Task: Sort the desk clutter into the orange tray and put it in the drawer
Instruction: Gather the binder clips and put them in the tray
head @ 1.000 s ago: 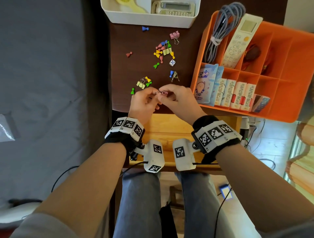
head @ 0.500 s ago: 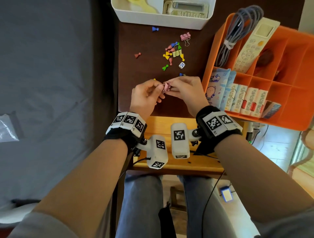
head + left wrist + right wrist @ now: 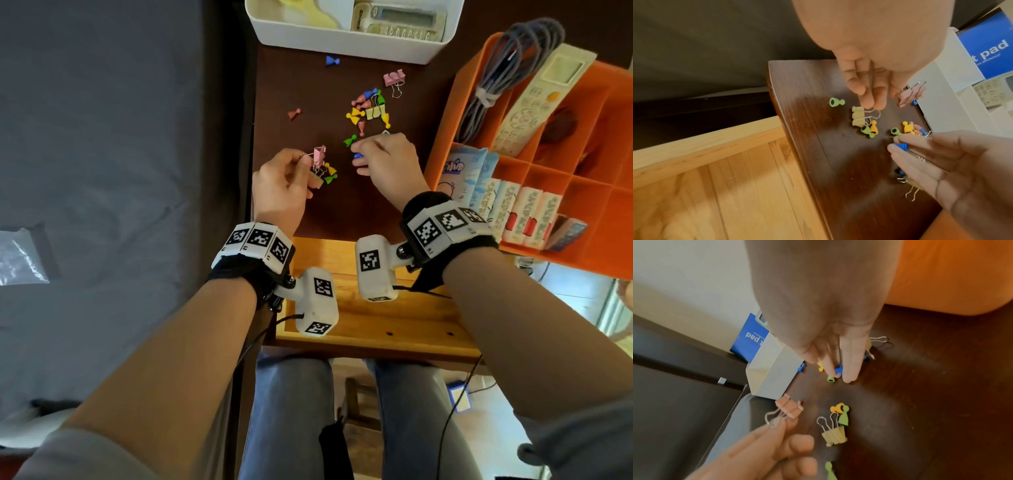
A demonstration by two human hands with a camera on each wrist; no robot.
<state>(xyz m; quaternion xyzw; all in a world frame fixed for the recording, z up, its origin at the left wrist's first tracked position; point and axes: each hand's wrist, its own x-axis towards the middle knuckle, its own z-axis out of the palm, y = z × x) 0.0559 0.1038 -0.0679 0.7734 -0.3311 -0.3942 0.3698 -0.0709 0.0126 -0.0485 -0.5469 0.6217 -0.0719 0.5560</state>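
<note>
My left hand (image 3: 308, 161) pinches the wire handle of a pink binder clip (image 3: 319, 156), held just above the dark desk; the same clip (image 3: 789, 408) shows in the right wrist view. Beneath it lie beige binder clips (image 3: 858, 118) with green and yellow pawns. My right hand (image 3: 358, 154) reaches down beside them and pinches a blue pawn (image 3: 838, 369) between its fingertips at the desk surface. The orange tray (image 3: 613, 137) stands to the right, holding a cable, a remote, tissue packs and small packets.
A pile of coloured pawns and clips (image 3: 368, 109) lies further back, with another pink clip (image 3: 394, 78), a red pawn (image 3: 294, 114) and a blue pawn (image 3: 331, 61). A white bin (image 3: 342, 41) stands at the back. The wooden drawer (image 3: 376, 329) is open below the desk edge.
Both hands held the pink clip together; now they are apart. The left hand keeps the clip, and the right hand has moved forward and taken hold of a blue pawn.
</note>
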